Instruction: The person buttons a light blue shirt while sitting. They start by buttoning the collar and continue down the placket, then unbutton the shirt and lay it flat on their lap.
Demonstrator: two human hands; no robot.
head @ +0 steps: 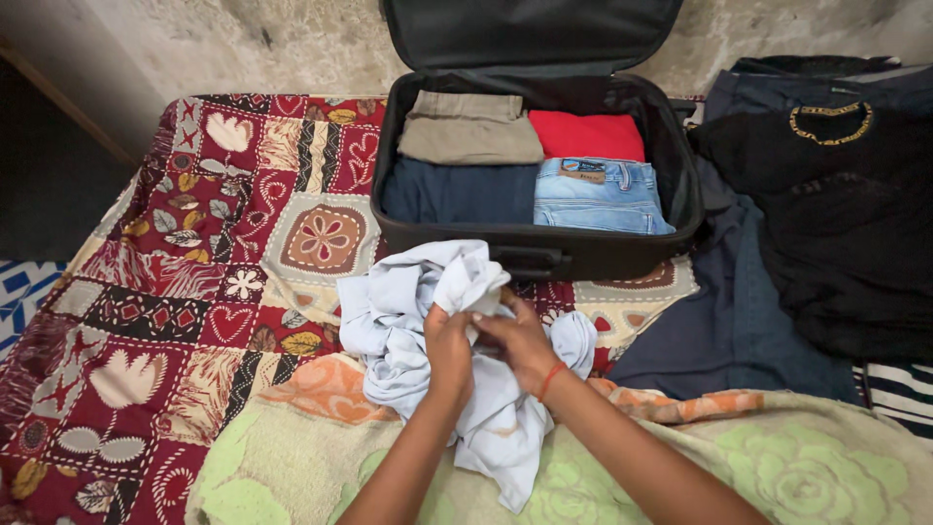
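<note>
While both hands are working close together at the front edge of the bed, the left hand (449, 352) is clenching a fold of the pale blue shirt (428, 331), and the right hand (520, 340), wearing a red thread at the wrist, is pinching the same fabric just beside it. The shirt is lying crumpled, partly on the patterned bedspread (194, 262) and partly on the green and orange towel (777, 457) in front of the person. Directly behind the shirt, a black suitcase (539, 255) is sitting open with its lid raised against the wall. Inside, four folded items are lying in a grid: khaki trousers (469, 128), a red garment (587, 134), a dark navy garment (457, 191) and light blue jeans (598, 194). To the right of the suitcase, dark clothes (826, 214) are lying spread out.
</note>
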